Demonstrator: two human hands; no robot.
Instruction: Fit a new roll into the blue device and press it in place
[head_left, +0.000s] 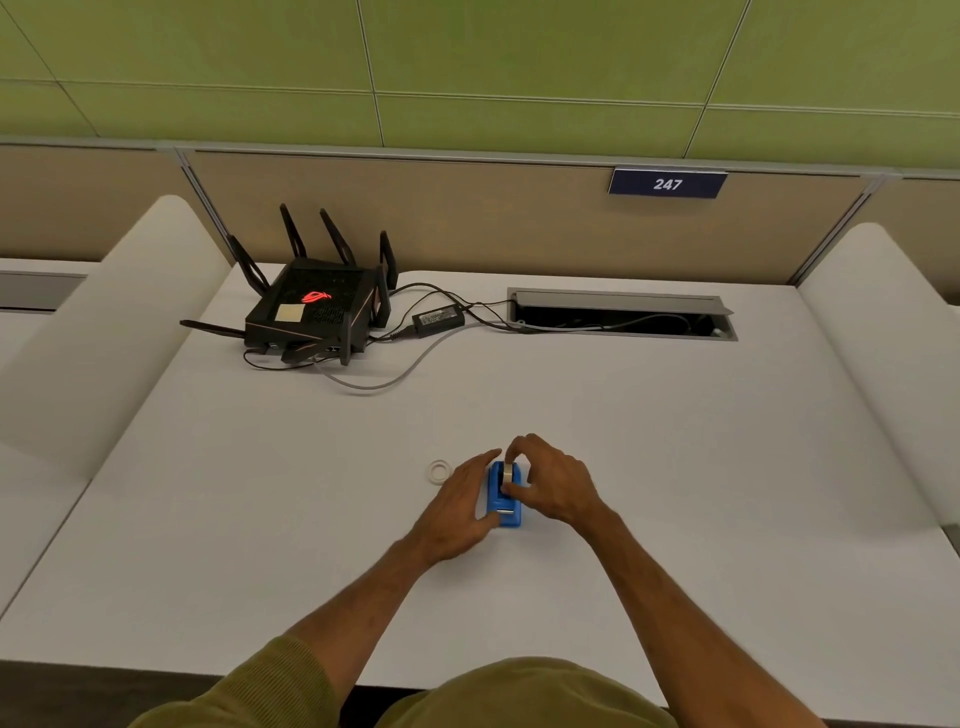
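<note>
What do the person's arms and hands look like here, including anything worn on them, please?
Both forearms are bare from above the elbow down. The left hand and right hand wear no gloves, and no rings or watch can be seen. An olive-green sleeve covers the left upper arm, part of a matching olive-green top.

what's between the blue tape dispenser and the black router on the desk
Nothing solid: in the head view the stretch of white desk from the blue tape dispenser up to the black router is bare, apart from a grey cable looping near the router.
</note>
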